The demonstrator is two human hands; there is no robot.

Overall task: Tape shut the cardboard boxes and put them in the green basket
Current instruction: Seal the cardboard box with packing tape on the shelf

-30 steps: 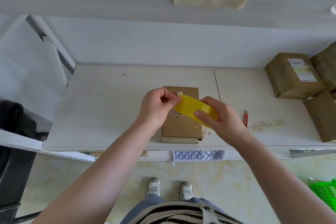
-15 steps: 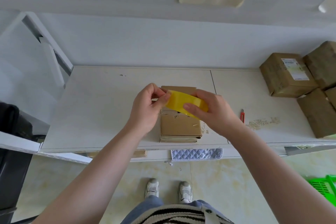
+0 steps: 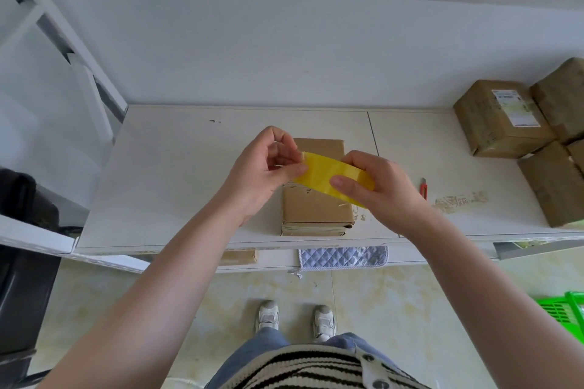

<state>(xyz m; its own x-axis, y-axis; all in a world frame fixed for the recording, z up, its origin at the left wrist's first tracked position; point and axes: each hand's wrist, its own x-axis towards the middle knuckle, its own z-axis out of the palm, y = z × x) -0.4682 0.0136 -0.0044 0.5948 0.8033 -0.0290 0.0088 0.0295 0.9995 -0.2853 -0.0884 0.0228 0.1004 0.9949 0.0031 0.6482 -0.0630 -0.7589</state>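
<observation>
White bench (image 3: 177,174) w/ a cardboard box (image 3: 316,208) mid-front. Above it, tape roll (image 3: 331,178) is gripped by right hand (image 3: 382,189); tape end is pinched by left hand (image 3: 265,167). Next: strip pulled out, stuck along box seam. Green basket (image 3: 565,313) on floor, right.

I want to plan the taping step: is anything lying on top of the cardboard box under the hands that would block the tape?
Nothing visible does. The brown cardboard box on the white table has a bare top where it shows; the far part is hidden behind the left hand, right hand and yellow tape roll held above it.
</observation>
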